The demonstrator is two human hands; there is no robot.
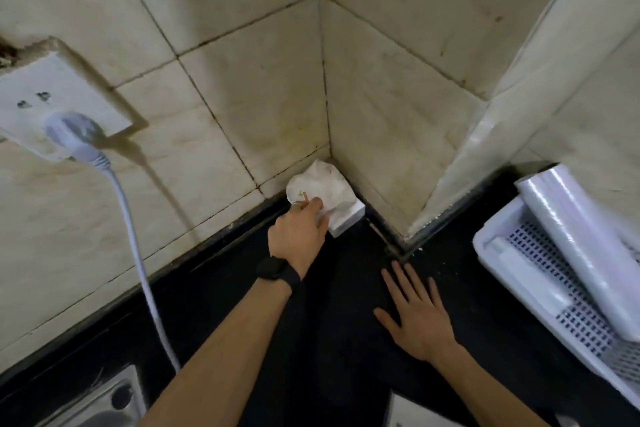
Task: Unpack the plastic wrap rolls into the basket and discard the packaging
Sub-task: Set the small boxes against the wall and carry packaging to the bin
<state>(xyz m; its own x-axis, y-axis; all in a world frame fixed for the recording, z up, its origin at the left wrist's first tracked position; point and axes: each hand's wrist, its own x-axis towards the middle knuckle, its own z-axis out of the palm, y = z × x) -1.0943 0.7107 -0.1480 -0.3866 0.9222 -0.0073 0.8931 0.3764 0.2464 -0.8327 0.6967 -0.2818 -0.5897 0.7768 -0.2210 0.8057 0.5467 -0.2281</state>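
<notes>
Plastic wrap rolls [575,229] lie at the right edge of the frame, resting in and across a white perforated basket [498,236] that sits on the black countertop [346,340]; one long glossy roll slants from the upper right down toward the lower right, and a shorter white roll [530,277] lies beside it on the basket's slotted floor. Your left hand [298,236], with a black watch [275,269] on the wrist, reaches up to the middle of the frame and has its fingers closed around crumpled white packaging [325,194], which is pressed into the corner where the two tiled walls [242,80] meet the counter. The packaging touches both the counter and the base of the tiles, and faint printed marks show on its wrinkled surface. Your right hand [419,319] lies flat on the countertop in the lower middle, palm down, fingers spread and pointing toward the corner, gripping nothing; it sits between the packaging and the basket but touches neither. At the left edge of the frame a white plug [72,135] sits in a wall socket [52,97], and its white cable [145,270] hangs down across the tiles to the counter. A metal sink edge [104,399] shows in the lower left corner. The frame is slightly blurred toward the edges.
</notes>
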